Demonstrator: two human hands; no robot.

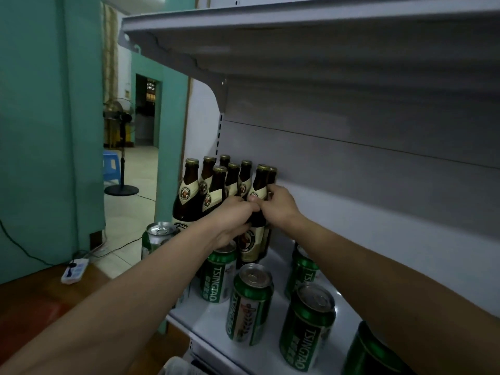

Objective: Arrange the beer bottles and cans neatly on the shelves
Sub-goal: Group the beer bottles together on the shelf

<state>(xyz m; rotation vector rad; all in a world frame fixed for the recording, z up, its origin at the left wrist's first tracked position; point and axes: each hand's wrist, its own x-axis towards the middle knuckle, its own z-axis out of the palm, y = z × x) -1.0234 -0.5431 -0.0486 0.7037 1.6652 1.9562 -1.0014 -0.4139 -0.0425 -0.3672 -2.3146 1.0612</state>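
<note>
Readable print on the shelf stock

We read "TSINGTAO" running down the green cans (307, 330) in the lower middle of the frame; the brown bottles (189, 196) at centre carry cream labels whose lettering shows only in fragments.

a standing fan (122, 147), blue stool (110, 167) and power strip (74, 271) sit on the floor.

Glossy brown glass bottles (189, 193); shiny metal cans (250, 304); matt painted shelf (338, 231).
</note>
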